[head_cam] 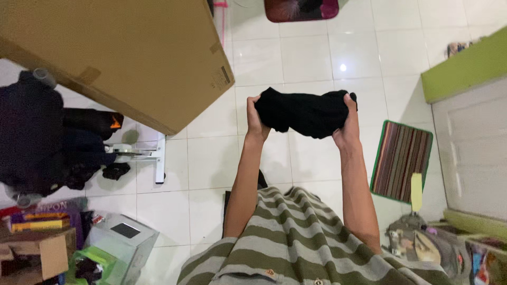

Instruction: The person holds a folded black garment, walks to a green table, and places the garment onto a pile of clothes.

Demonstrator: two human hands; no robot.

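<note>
I hold a black garment (305,112) bunched between both hands, out in front of me above a white tiled floor (311,58). My left hand (255,117) grips its left end with the fingers curled over the cloth. My right hand (346,126) grips the right end the same way. The cloth sags slightly in the middle. Both my forearms reach up from my green and white striped shirt (296,237) at the bottom of the view.
A large cardboard box (121,53) fills the upper left. Dark clothes (42,137) hang over a white rack (153,155) at left. A striped mat (401,161) lies by a door at right. Boxes and clutter (47,248) sit bottom left, bags (433,248) bottom right.
</note>
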